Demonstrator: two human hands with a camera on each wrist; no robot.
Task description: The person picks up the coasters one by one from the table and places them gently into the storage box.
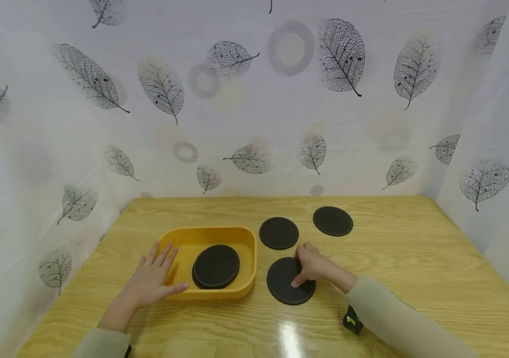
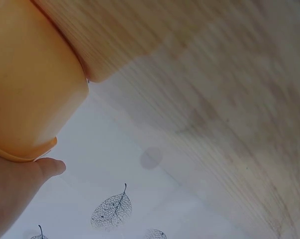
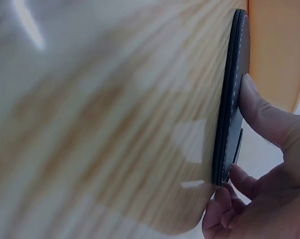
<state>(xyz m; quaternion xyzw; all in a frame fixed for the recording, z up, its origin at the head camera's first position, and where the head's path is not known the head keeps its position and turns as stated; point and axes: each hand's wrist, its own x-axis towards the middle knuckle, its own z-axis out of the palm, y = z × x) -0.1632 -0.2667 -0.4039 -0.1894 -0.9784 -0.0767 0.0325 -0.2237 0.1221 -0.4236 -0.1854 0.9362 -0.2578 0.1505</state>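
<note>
In the head view my right hand (image 1: 314, 264) pinches a round black coaster (image 1: 283, 283) with light edge stitching, thumb on top and fingers at its far right edge. Seen from the side in the right wrist view, the coaster (image 3: 233, 94) looks layered, like a small stack lying against the wood. My left hand (image 1: 150, 281) rests on the left side of a yellow tray (image 1: 256, 258), fingers spread and fairly straight. Inside that tray lie black coasters (image 1: 216, 266), apparently stacked. In the left wrist view a fingertip (image 2: 52, 168) touches the tray's rim.
Two more black coasters lie flat behind my right hand, a nearer coaster (image 1: 279, 232) and a farther coaster (image 1: 332, 221). A small black object (image 1: 352, 320) shows beside the right sleeve. Leaf-patterned white sheeting (image 1: 254, 119) borders the wooden table (image 1: 415, 258) at the back and sides.
</note>
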